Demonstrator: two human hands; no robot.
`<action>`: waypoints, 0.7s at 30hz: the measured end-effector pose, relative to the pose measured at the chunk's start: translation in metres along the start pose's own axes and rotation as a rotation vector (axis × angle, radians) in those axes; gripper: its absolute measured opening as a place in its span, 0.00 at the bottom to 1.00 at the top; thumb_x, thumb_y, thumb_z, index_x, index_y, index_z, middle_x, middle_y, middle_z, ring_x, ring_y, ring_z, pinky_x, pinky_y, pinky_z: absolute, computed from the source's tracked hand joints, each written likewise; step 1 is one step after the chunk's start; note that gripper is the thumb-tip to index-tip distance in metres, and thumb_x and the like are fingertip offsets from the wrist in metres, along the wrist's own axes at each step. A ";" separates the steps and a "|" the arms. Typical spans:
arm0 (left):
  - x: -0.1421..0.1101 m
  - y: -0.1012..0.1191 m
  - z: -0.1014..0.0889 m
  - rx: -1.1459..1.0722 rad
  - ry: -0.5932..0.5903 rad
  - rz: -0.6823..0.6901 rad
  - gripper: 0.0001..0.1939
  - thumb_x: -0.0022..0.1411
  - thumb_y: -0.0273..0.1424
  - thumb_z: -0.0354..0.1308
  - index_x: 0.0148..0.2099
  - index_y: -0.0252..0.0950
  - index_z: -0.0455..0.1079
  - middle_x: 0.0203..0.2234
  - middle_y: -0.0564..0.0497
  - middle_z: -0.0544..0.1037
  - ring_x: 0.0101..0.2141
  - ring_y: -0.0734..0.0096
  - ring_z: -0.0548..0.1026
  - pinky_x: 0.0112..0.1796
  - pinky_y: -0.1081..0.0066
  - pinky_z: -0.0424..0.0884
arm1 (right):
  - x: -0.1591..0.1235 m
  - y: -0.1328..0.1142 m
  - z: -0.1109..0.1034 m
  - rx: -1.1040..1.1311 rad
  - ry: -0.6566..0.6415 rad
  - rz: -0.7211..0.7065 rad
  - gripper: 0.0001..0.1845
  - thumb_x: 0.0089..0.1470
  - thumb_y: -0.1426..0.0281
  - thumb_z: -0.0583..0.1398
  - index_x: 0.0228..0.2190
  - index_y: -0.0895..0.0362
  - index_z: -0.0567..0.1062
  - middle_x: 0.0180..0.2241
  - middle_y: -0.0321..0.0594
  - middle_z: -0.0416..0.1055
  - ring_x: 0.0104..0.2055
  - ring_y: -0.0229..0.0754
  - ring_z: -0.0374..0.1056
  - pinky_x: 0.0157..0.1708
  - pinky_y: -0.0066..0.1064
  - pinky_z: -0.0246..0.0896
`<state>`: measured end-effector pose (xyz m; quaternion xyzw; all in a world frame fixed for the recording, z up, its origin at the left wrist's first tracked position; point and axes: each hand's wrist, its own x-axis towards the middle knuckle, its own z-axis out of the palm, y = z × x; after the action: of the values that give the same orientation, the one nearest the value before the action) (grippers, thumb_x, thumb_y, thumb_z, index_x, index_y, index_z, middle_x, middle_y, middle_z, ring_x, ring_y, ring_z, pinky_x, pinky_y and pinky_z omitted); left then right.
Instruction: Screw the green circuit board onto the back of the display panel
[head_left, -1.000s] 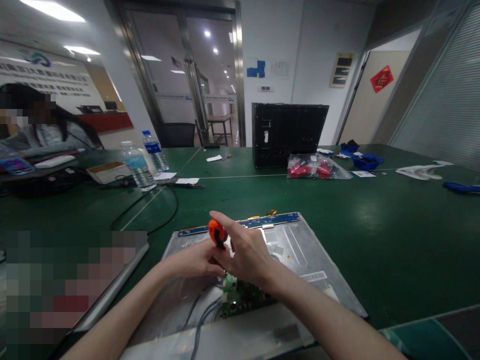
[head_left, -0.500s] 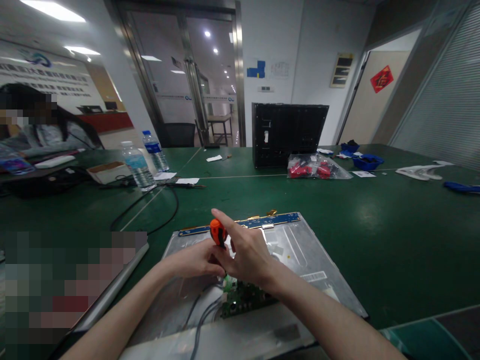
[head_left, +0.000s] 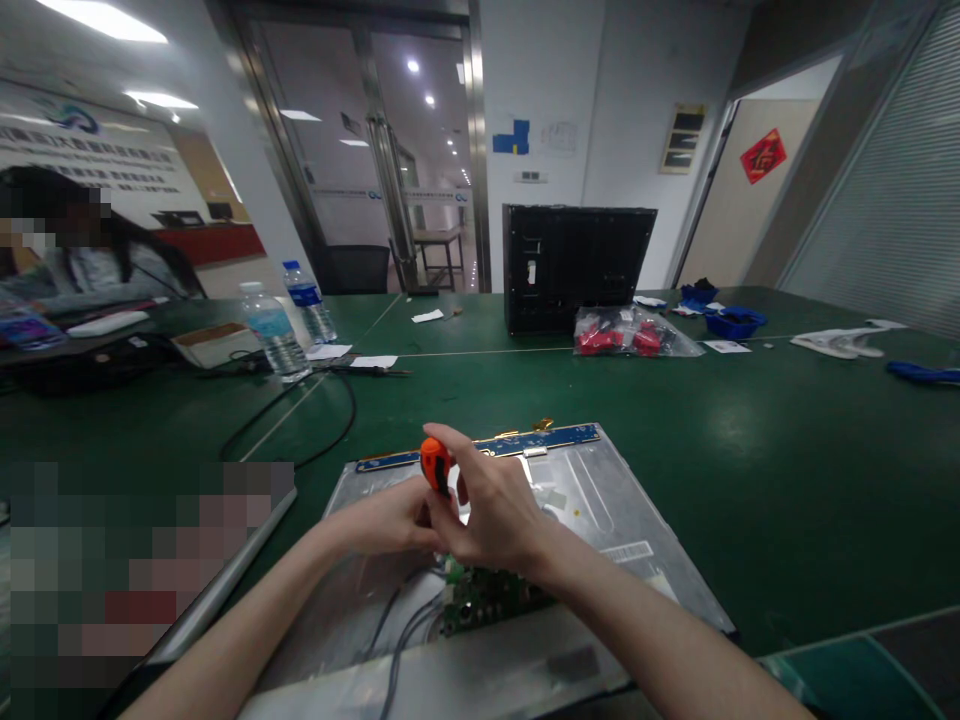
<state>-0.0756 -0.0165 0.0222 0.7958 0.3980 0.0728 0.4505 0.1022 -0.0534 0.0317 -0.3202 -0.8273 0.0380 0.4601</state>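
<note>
A metal-backed display panel (head_left: 615, 500) lies flat in front of me, with a blue circuit strip (head_left: 574, 437) along its far edge. On it sits a green circuit board (head_left: 487, 600) with dark cables (head_left: 409, 630) running toward me. My right hand (head_left: 495, 505) is closed around the orange and black handle of a screwdriver (head_left: 435, 464), held upright over the board's far left corner. My left hand (head_left: 390, 515) is closed beside the tool's lower end, its fingertips partly behind the right hand. The screwdriver's tip is hidden, and I cannot make out what the left fingers pinch.
Two water bottles (head_left: 274, 335) and a black cable (head_left: 352, 420) are at the left. A black monitor housing (head_left: 577, 265) stands at the back, with a bag of red parts (head_left: 637, 335) before it. Blue trays (head_left: 735, 323) lie farther right. Another person (head_left: 97, 250) sits at the far left.
My right hand's fingers have shifted slightly around the screwdriver handle. The left hand, panel and board stay practically where they were.
</note>
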 end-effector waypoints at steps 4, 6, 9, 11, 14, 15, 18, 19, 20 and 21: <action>0.000 -0.001 0.000 -0.002 0.000 0.012 0.11 0.44 0.34 0.60 0.31 0.35 0.67 0.27 0.54 0.71 0.31 0.67 0.68 0.33 0.73 0.66 | 0.000 -0.001 0.001 0.002 0.027 0.002 0.31 0.52 0.70 0.55 0.58 0.57 0.55 0.28 0.34 0.73 0.21 0.37 0.64 0.21 0.28 0.56; 0.000 -0.003 0.000 0.000 -0.005 0.011 0.10 0.45 0.34 0.59 0.30 0.35 0.67 0.26 0.55 0.71 0.31 0.68 0.68 0.33 0.72 0.66 | 0.000 0.000 0.002 0.007 0.045 -0.005 0.31 0.52 0.70 0.55 0.57 0.56 0.55 0.28 0.33 0.73 0.20 0.36 0.63 0.20 0.27 0.55; 0.000 -0.003 0.000 -0.007 -0.010 0.006 0.09 0.45 0.33 0.59 0.30 0.35 0.67 0.26 0.55 0.71 0.31 0.67 0.69 0.33 0.72 0.66 | -0.001 0.002 0.004 0.010 0.053 -0.009 0.32 0.52 0.71 0.56 0.58 0.56 0.54 0.29 0.33 0.73 0.19 0.35 0.62 0.20 0.27 0.54; 0.000 -0.002 -0.001 -0.014 -0.011 0.004 0.09 0.45 0.32 0.58 0.32 0.35 0.68 0.27 0.54 0.72 0.31 0.67 0.70 0.33 0.73 0.67 | -0.001 0.003 0.004 0.003 0.048 -0.014 0.33 0.53 0.71 0.56 0.59 0.56 0.53 0.30 0.33 0.74 0.19 0.35 0.63 0.20 0.27 0.54; -0.001 -0.001 -0.001 -0.022 -0.005 0.006 0.08 0.46 0.31 0.59 0.32 0.34 0.68 0.27 0.54 0.72 0.31 0.68 0.70 0.32 0.73 0.67 | 0.000 0.003 0.003 -0.008 0.044 -0.022 0.33 0.53 0.71 0.56 0.59 0.55 0.53 0.32 0.35 0.74 0.20 0.35 0.64 0.21 0.27 0.56; -0.001 -0.001 -0.001 -0.026 -0.002 0.009 0.08 0.46 0.31 0.59 0.32 0.34 0.68 0.27 0.54 0.72 0.31 0.68 0.70 0.32 0.73 0.67 | 0.000 0.002 0.002 -0.011 0.044 -0.024 0.33 0.53 0.72 0.56 0.59 0.55 0.53 0.33 0.35 0.75 0.21 0.35 0.64 0.21 0.27 0.56; 0.000 -0.003 -0.001 -0.046 -0.004 0.013 0.08 0.46 0.30 0.58 0.31 0.34 0.68 0.27 0.54 0.71 0.30 0.68 0.70 0.32 0.74 0.66 | 0.001 0.002 0.002 -0.020 0.045 -0.023 0.32 0.53 0.72 0.56 0.58 0.55 0.53 0.34 0.36 0.75 0.21 0.35 0.65 0.21 0.27 0.57; 0.000 -0.004 -0.001 -0.052 -0.008 0.014 0.07 0.46 0.30 0.58 0.31 0.34 0.68 0.27 0.54 0.71 0.31 0.68 0.70 0.32 0.74 0.66 | 0.002 0.002 0.002 -0.020 0.044 -0.023 0.32 0.53 0.72 0.56 0.58 0.55 0.53 0.34 0.36 0.75 0.21 0.36 0.65 0.22 0.28 0.57; 0.000 -0.005 -0.001 -0.058 -0.012 0.015 0.07 0.46 0.30 0.58 0.31 0.34 0.69 0.26 0.54 0.71 0.31 0.69 0.70 0.32 0.74 0.66 | 0.002 0.002 0.002 -0.019 0.046 -0.023 0.32 0.53 0.72 0.56 0.58 0.55 0.53 0.34 0.36 0.75 0.21 0.35 0.65 0.22 0.28 0.57; 0.000 -0.005 -0.001 -0.062 -0.017 0.018 0.07 0.46 0.30 0.58 0.31 0.34 0.69 0.26 0.54 0.71 0.30 0.69 0.70 0.32 0.75 0.66 | 0.001 0.002 0.002 -0.015 0.045 -0.022 0.32 0.53 0.72 0.55 0.58 0.55 0.53 0.34 0.36 0.75 0.21 0.35 0.65 0.22 0.27 0.57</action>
<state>-0.0792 -0.0142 0.0186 0.7855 0.3846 0.0822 0.4777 0.1010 -0.0504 0.0308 -0.3154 -0.8205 0.0194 0.4764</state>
